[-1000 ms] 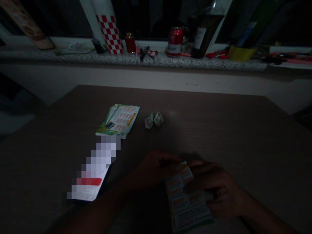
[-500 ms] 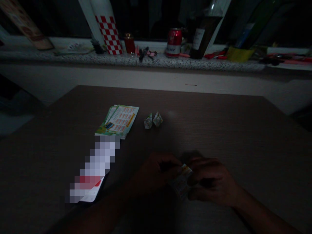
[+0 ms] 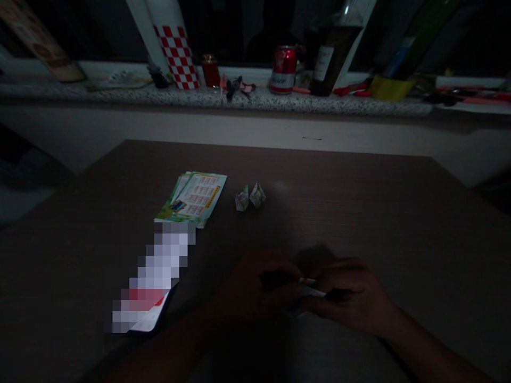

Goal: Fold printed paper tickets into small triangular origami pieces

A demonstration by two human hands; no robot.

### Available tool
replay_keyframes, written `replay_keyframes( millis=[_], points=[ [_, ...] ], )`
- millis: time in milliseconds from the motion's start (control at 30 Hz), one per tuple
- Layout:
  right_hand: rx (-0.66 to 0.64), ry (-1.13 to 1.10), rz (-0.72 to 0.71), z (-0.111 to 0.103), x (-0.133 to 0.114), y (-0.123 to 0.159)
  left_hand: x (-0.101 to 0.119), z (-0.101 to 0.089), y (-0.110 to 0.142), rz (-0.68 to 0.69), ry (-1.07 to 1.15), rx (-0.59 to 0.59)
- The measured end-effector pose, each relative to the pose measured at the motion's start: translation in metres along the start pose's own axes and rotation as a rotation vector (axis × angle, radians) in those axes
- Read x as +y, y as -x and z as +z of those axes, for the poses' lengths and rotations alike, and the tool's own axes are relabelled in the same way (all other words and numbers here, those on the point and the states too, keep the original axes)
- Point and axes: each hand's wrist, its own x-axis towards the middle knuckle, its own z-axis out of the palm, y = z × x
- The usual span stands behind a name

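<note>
Head view, dimly lit: held a paper [image 3: 315, 292] low and right of centre, between the left hand [image 3: 265, 282] and the right hand [image 3: 351, 292]. Pinched it in both grips, with fingertips drawn in close and hardly any gap past the paper's own thickness. Touched it from both sides at once, with neither hand clearly nearer. Saw only thin pale edges, almost edge-on, running crosswise from the left fingertips toward the right fingers and dipping slightly to the right. Could not make out the creases or the full shape behind fingers and shadow.

Saw a phone [image 3: 155, 282] on the table [image 3: 367, 207], well left of the paper, blurred over most of the screen, with its long axis slanting up and right, away from the body. Noted two small folded papers [image 3: 242, 199] beyond the hands, side by side, ahead and left of the grips. Saw a stack of cards [image 3: 195, 199] to the left of these, just past the phone's far end. Made out a red can [image 3: 283, 66] and a checked bottle [image 3: 179, 56] farthest off, on the windowsill [image 3: 255, 101].
</note>
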Motion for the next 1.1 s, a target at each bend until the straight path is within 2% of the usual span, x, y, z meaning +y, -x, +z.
replay_keyframes(
  millis=[333, 533, 733, 867, 967, 1100],
  points=[
    [-0.003, 0.038, -0.047, 0.001, -0.007, 0.0, -0.005, 0.001, 0.001, 0.001, -0.044, -0.041],
    [-0.008, 0.033, -0.06, 0.001, -0.009, 0.001, -0.007, 0.002, 0.002, 0.006, 0.067, -0.048],
    [0.138, 0.144, -0.075, 0.002, -0.01, 0.003, -0.003, -0.001, 0.001, 0.074, 0.139, 0.076],
    [0.268, 0.226, 0.038, 0.002, -0.013, 0.005, -0.002, -0.003, 0.001, 0.153, 0.103, 0.162],
    [0.251, 0.187, 0.103, 0.001, -0.016, 0.002, -0.003, -0.002, 0.0, 0.226, 0.085, 0.186],
    [0.246, 0.093, 0.129, 0.002, -0.016, -0.003, -0.003, -0.001, 0.001, 0.224, 0.038, 0.202]
  ],
)
